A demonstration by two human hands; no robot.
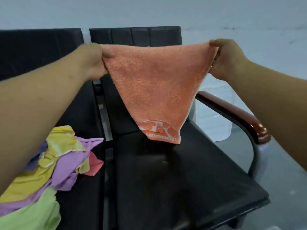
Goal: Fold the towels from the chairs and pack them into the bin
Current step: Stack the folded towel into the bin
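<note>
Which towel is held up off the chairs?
The orange towel, pinched at its corners by the left hand and right hand; the other towels lie heaped on the left chair.

I have just one camera to see through, and it sits on the person's head. The lens is wide. It looks forward and down at a black chair (182,180) right in front. It is close: the left hand (94,60) and right hand (226,58) reach in from the two sides, and the orange towel (154,90) they hold fills the middle. A pale wall (149,10) runs across the top.
</note>
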